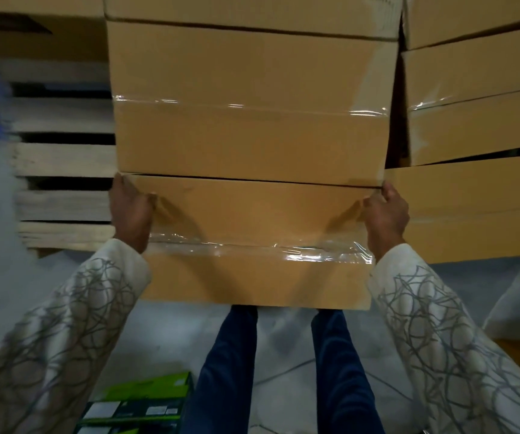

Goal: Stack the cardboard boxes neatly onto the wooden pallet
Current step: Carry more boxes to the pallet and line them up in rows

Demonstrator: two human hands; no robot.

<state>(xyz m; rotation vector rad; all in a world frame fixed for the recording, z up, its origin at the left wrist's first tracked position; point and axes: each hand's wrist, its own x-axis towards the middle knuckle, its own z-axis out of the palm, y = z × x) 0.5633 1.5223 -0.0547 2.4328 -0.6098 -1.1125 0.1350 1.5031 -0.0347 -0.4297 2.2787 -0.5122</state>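
Each grip, left hand (130, 208) and right hand (385, 211), clenches a far corner of the cardboard box (252, 274). It lies just beside the stacked box (252, 136).

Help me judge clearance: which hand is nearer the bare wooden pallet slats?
Left. The left hand grips the held box beside the pallet slats; the right hand grips its far edge.

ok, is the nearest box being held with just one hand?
No, the left hand grips the nearest box at its far left corner and the right hand grips its far right corner.
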